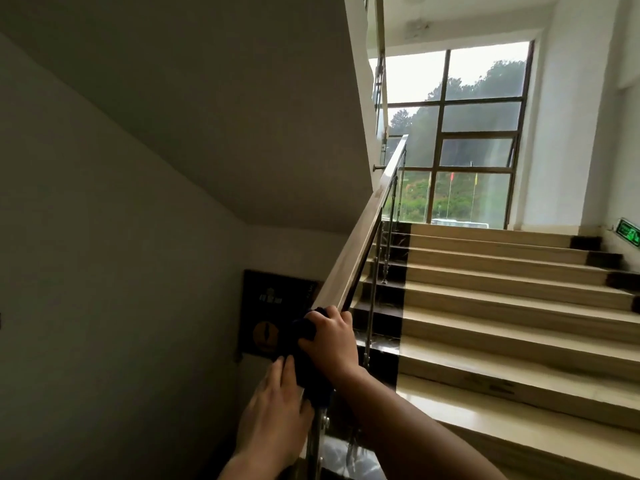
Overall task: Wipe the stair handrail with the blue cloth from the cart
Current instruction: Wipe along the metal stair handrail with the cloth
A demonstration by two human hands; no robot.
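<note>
- The person's left hand [277, 407] reaches up from the bottom edge, just below the lower end of the sloping pale wooden stair handrail [363, 230]; its fingers [282, 372] lie straight and close together, their tips touching the hanging part of the cloth.
- The right hand [330, 337] sits just above the left, on the lower end of the handrail; its fingers are curled down over the rail with the dark blue cloth [301, 348] bunched under the palm, holding it against the wood.
- The cloth wraps the rail's lower end and droops beside the shiny metal baluster post [317, 441] under the rail.
- Behind the rail's lower end, on the grey wall, hangs a dark square sign [263, 306] with an orange circle.
- To the right of the rail, glossy beige stone steps [502, 306] with dark edge bands climb toward a landing.
- Beyond the rail's upper end stands a tall window [460, 140] with dark frames, showing trees outside.
- A small green exit sign [628, 233] sits low on the white wall, far right of the rail.
</note>
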